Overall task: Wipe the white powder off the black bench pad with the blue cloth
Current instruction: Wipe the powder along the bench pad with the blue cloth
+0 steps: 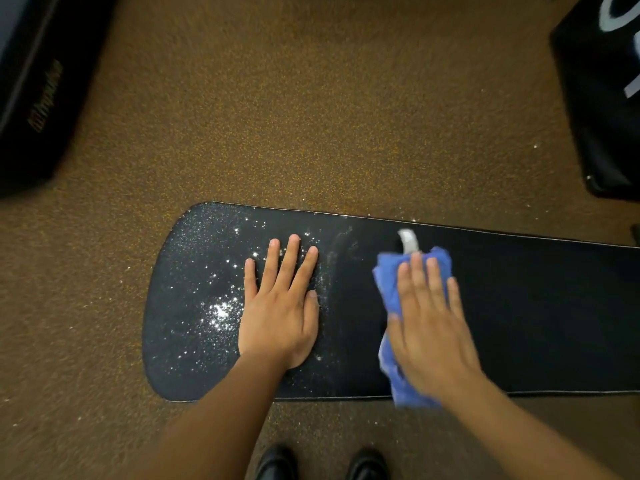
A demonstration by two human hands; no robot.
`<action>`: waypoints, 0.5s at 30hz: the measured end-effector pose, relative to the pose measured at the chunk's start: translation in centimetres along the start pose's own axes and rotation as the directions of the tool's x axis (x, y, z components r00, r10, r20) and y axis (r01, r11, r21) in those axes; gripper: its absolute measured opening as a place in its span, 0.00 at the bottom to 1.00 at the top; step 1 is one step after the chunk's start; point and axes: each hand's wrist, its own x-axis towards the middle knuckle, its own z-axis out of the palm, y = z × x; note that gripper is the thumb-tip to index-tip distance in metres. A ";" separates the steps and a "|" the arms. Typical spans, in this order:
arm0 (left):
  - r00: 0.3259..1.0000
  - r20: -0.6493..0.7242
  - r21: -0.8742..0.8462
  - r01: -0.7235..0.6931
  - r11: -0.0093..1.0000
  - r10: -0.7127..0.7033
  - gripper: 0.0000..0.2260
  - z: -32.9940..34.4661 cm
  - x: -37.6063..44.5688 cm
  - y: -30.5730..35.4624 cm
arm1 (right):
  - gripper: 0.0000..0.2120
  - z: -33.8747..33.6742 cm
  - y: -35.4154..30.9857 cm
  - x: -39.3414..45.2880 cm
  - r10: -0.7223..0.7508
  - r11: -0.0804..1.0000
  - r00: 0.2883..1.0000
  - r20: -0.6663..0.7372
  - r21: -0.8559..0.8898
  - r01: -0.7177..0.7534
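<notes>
A long black bench pad stretches across the view, its rounded end at the left. White powder is scattered over that left end, thickest beside my left hand, which rests flat on the pad with fingers straight. My right hand presses flat on the crumpled blue cloth near the pad's middle; the cloth sticks out past my fingertips and hangs over the near edge. A small grey tag pokes out beyond the cloth. The pad to the right of the cloth looks free of powder.
The pad lies above a brown speckled floor with a few white specks on it. A black padded piece of equipment stands at the far left and another black one at the far right. My two black shoes show below.
</notes>
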 end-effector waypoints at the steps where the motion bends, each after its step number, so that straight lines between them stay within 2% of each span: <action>1: 1.000 -0.001 0.000 -0.001 1.000 0.001 0.26 0.0 0.1 0.0 | 0.33 -0.3 0.2 2.3 0.096 0.995 0.995 -0.013 0.012 -0.096; 3: 1.000 0.002 -0.001 -0.004 1.000 0.004 0.26 0.0 0.1 0.0 | 0.35 -0.9 -1.6 6.8 0.253 0.963 0.967 -0.013 0.104 -0.250; 4: 1.000 0.003 0.000 -0.004 1.000 0.004 0.27 0.1 0.1 0.0 | 0.35 -1.1 -3.1 8.0 0.282 0.952 0.959 -0.011 0.128 -0.279; 5: 1.000 0.001 0.004 -0.004 1.000 0.004 0.27 0.2 0.1 0.0 | 0.35 -1.0 -4.7 8.5 0.259 0.958 0.966 -0.021 0.131 -0.255; 7: 1.000 -0.006 0.001 -0.007 1.000 0.007 0.27 0.2 0.2 -0.1 | 0.34 -0.5 -7.5 6.6 0.106 0.992 0.994 -0.030 0.078 -0.103; 10: 1.000 -0.018 -0.003 -0.016 1.000 0.016 0.26 0.2 0.2 -0.2 | 0.32 0.2 -7.6 1.2 -0.110 0.993 0.994 -0.009 0.045 0.111; 12: 1.000 -0.015 -0.009 -0.021 1.000 0.021 0.27 0.2 0.1 -0.2 | 0.33 0.5 -5.6 -1.2 -0.153 0.988 0.988 -0.004 0.032 0.153; 15: 1.000 -0.007 -0.014 -0.017 1.000 0.017 0.27 0.1 0.0 -0.3 | 0.33 0.4 -3.6 -1.1 -0.083 0.997 0.996 0.011 0.008 0.083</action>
